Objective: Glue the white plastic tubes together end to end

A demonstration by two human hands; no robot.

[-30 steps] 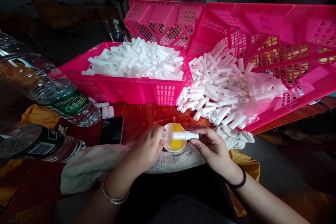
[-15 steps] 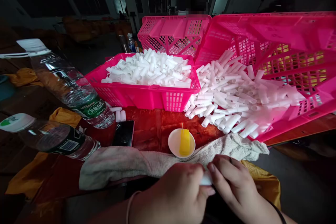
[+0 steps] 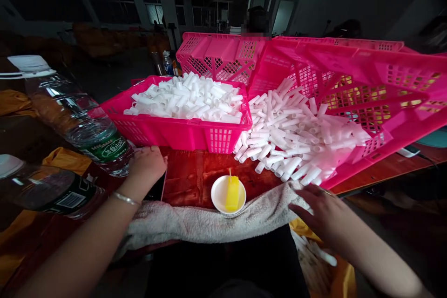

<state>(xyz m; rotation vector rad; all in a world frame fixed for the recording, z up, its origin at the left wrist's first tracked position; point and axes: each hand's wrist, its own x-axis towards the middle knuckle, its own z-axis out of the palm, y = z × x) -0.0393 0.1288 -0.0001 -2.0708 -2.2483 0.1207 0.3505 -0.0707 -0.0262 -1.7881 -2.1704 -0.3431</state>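
Observation:
My left hand (image 3: 148,166) reaches over the phone (image 3: 157,191), close to the base of the large water bottle (image 3: 104,142). Its fingers point away and are mostly hidden behind the back of the hand, so whether they hold a tube does not show. Over the right end of the grey towel (image 3: 209,226) is my right hand (image 3: 323,207), fingers apart, nothing visible in them. Just beyond it lies a heap of white tubes (image 3: 289,135), spilling from a tipped pink crate (image 3: 370,84).
A pink basket (image 3: 188,137) is heaped with short white tubes (image 3: 190,98). Before it stands a small white bowl (image 3: 216,193) with a yellow block (image 3: 232,195). A second bottle (image 3: 59,191) is at left. Below the table's right side, more white pieces (image 3: 324,253) lie in a yellow bag (image 3: 349,277).
My hands were together at the table's front edge around a white tube. Now they are apart, the left by the bottle, the right near the heap; the tube no longer shows. The view has shifted.

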